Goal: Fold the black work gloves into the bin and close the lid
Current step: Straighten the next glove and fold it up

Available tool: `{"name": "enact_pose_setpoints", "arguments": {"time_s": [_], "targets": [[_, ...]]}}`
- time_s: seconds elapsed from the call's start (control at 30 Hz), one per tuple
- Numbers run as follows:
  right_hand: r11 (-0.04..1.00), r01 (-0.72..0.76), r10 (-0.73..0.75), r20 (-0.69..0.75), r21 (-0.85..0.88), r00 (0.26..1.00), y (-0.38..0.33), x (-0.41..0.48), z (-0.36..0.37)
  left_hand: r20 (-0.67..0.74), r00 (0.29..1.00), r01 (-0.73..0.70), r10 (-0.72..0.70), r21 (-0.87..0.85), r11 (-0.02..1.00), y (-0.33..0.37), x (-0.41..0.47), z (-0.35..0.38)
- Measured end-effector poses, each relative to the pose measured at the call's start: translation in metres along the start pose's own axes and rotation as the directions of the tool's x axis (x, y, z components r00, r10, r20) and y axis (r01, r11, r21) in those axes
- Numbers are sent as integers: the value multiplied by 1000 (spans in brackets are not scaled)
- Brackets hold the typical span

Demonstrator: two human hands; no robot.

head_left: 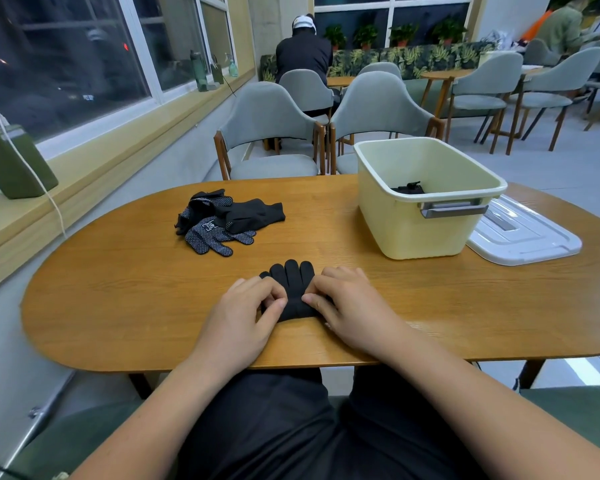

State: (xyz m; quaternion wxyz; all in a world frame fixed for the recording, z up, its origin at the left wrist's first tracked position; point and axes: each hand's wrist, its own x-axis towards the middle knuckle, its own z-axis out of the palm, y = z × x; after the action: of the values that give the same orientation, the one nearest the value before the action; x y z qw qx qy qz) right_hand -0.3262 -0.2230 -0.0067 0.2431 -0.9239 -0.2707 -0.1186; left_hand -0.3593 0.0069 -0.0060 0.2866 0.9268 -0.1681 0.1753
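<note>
A black work glove (291,282) lies flat near the table's front edge, fingers pointing away from me. My left hand (246,310) pinches its left cuff edge and my right hand (343,299) pinches its right cuff edge. A pile of several black dotted gloves (226,220) sits further back on the left. The cream bin (426,223) stands open at the right, with a dark folded glove (409,188) inside. Its white lid (523,237) lies flat on the table just right of the bin.
The oval wooden table (118,306) carries everything. Two grey chairs (271,133) stand behind it. A green box with a white cable (14,164) sits on the window ledge at left. A person in dark clothes (303,57) sits further back.
</note>
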Motion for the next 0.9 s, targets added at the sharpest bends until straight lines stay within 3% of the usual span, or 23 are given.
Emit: {"name": "enact_pose_setpoints", "arguments": {"time_s": [0.27,0.57,0.77,0.9], "targets": [[993,-72,65,-69,-91,995,-7,4,7,-16,994,112,-112,-15,994,-4,9,6],[982,-135,121,-104,-135,987,-14,13,14,-114,970,-180,213,242,953,5,-2,4],[977,-138,122,-105,-163,987,-14,16,15,-100,977,-159,187,235,959,-1,-4,4],[970,-52,8,-183,-237,983,-12,9,12,-105,984,-121,142,186,975,-4,1,5]]}}
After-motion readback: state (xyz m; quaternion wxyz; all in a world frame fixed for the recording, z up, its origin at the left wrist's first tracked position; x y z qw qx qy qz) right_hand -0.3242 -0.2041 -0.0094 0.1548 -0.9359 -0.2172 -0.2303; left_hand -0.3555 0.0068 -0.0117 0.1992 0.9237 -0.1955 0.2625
